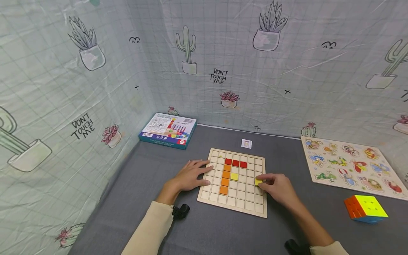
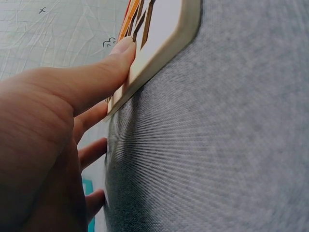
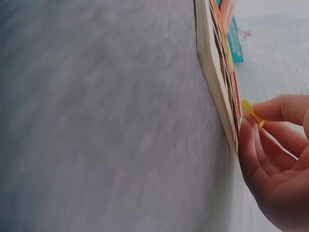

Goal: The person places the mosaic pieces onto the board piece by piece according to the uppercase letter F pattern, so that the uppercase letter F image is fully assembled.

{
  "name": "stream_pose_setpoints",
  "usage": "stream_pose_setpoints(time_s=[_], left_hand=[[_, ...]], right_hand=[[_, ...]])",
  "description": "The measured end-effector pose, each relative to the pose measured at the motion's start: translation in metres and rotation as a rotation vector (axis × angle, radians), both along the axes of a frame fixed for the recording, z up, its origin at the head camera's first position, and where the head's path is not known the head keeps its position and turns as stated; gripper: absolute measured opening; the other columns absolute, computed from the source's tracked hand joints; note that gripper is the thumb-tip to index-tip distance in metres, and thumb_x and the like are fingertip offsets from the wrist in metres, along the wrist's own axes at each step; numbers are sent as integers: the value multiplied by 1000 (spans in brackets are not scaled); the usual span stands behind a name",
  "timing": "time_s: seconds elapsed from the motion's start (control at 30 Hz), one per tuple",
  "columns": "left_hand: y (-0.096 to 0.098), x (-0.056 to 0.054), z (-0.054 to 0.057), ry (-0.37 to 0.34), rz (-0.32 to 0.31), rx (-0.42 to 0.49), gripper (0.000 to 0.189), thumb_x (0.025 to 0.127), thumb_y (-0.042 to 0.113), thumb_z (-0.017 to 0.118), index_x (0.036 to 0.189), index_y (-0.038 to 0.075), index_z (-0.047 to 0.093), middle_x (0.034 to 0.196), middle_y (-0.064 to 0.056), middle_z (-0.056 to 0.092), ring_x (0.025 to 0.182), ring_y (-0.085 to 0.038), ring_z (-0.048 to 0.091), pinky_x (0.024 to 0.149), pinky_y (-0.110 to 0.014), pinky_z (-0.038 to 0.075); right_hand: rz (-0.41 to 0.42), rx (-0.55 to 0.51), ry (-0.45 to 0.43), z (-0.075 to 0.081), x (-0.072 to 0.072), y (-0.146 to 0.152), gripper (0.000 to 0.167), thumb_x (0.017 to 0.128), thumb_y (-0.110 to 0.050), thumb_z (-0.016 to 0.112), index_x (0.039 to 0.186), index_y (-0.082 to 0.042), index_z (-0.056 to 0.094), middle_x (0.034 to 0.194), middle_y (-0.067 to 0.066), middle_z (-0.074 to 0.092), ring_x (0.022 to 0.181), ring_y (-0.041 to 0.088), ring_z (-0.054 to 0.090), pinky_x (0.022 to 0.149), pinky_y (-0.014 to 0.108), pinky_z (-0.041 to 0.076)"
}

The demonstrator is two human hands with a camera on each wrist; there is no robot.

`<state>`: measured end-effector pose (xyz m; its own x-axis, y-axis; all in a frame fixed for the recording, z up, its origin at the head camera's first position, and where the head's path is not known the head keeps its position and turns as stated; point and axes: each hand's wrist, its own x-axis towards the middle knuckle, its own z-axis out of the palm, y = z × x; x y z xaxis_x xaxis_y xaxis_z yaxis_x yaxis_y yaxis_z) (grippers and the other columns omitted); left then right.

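Observation:
A wooden grid board (image 1: 210, 196) lies on the grey cloth, with red tiles (image 1: 236, 163) in a short row near its far side. Below them run orange tiles (image 1: 225, 182) in a column, and one yellow tile (image 1: 234, 176) sits just right of that column. My right hand (image 1: 278, 187) pinches another yellow tile (image 3: 252, 114) between thumb and fingertips, over the board's right edge. Fingers spread, my left hand (image 1: 190, 176) rests at the left edge. In the left wrist view its thumb (image 2: 113, 67) lies on the board's rim.
Behind the board is a small printed card (image 1: 246, 143). A boxed toy set (image 1: 168, 130) lies at the back left. To the right are a wooden insect puzzle (image 1: 353, 166) and a colourful puzzle cube (image 1: 366, 209). Patterned cloth walls (image 1: 204, 53) rise behind and at the left.

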<state>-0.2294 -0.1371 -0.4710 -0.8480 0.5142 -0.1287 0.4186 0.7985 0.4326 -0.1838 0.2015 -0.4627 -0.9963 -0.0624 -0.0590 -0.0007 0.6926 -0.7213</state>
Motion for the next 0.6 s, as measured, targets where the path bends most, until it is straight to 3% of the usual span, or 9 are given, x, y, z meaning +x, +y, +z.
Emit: stream_pose_setpoints(time_s=[0.23,0.43,0.6], left_hand=[[0,0,1,5,4,-2,62,98,46,64,154,26,47,168,-2,35,157,-33,28,130,-62,11],[1,0,1,4,3,1,62,98,46,65,154,25,47,168,-2,35,156,-33,28,130,-62,11],[1,1,1,-2,2,-7,63,98,46,64,154,26,47,168,-2,35,156,-33,28,130,-62,11]], right_hand=[[46,6,38,3,-13,-21,20,88,-13,77,107,-9,80,98,9,79,80,13,61,61,22,45],[93,16,73,7,-18,-32,19,85,-11,79,104,-9,81,92,7,77,84,15,65,70,26,50],[106,17,76,4,-20,-36,17,85,-10,80,103,-10,81,99,8,78,87,15,68,75,29,53]])
